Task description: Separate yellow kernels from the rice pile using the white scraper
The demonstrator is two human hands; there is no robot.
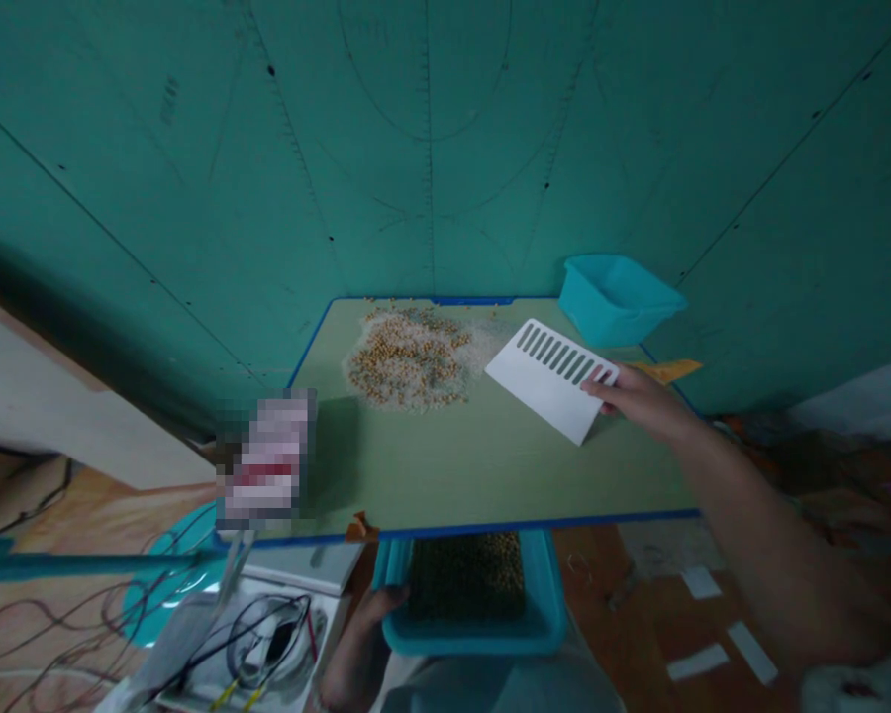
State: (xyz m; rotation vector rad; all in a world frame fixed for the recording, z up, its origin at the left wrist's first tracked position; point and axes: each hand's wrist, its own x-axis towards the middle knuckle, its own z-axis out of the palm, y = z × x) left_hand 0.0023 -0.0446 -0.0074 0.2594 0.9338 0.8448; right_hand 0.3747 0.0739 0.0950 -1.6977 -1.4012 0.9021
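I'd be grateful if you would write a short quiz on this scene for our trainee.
1. Multiple choice: what does the right hand hold?
A) a spoon
B) a white slotted sheet
C) a brush

2. True or false: the left hand is also on the sheet.

3. Fill the gap: from where the person sits, the grains spread on the table lie mostly to the ____ of the sheet.

Key:
1. B
2. False; it holds the rim of the blue tub, by the table's near edge.
3. left
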